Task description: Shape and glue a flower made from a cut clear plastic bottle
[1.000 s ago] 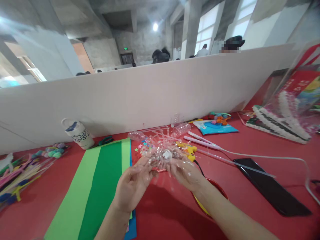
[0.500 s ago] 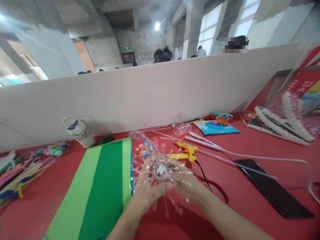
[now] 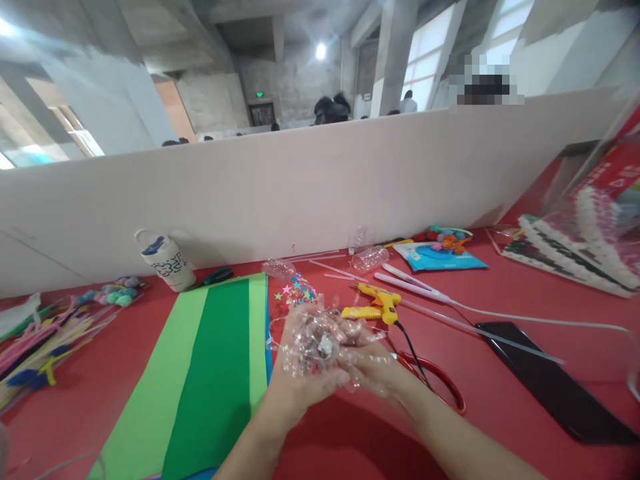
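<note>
Both hands are up over the red table (image 3: 500,293), cupped together around a clear plastic piece (image 3: 320,337). It's crinkly and see-through, cut into thin strips that splay outward, with a small white bit sitting at its centre. The left hand (image 3: 300,390) cradles it from below, fingers curled up around the strips; the right hand (image 3: 380,373) grips its right side, fingers wrapped in. The piece sits in front of the yellow glue gun (image 3: 373,305), just right of the green sheets (image 3: 210,373). Red scissors (image 3: 445,387) lie under the right wrist. A black phone (image 3: 550,383) rests well off to the right.
</note>
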Tool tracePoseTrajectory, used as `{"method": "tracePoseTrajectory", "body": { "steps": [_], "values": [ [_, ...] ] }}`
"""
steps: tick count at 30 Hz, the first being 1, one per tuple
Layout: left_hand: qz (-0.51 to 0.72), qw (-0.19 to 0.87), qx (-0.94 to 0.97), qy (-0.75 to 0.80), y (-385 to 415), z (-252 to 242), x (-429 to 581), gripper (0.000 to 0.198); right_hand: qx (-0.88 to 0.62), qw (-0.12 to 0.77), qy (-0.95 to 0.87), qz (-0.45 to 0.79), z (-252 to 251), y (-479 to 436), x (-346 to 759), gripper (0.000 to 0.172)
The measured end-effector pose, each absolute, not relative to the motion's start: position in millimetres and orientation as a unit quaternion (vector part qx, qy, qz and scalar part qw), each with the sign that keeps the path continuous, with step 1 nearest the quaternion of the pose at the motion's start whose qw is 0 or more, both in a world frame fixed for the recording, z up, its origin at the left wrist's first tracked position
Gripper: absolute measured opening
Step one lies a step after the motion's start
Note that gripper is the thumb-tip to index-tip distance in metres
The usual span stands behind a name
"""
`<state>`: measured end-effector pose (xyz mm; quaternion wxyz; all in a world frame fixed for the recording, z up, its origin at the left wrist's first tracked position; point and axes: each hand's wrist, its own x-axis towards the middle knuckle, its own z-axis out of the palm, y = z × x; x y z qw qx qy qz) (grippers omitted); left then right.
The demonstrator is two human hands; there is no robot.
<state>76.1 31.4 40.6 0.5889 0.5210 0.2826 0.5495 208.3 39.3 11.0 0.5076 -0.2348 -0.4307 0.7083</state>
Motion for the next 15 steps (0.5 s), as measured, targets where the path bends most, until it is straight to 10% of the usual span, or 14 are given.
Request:
{"method": "tracePoseTrajectory", "body": {
  "steps": [11,15],
  "values": [
    [0.559,0.645,0.468,0.228,27,39,78,0.046,-0.210,0.501,-0.455,0.706,15,38,207,0.032],
    [0.537,0.664,0.467,0.230,35,28,77,0.081,-0.231,0.534,-0.412,0.701,15,38,204,0.032]
  ]
}}
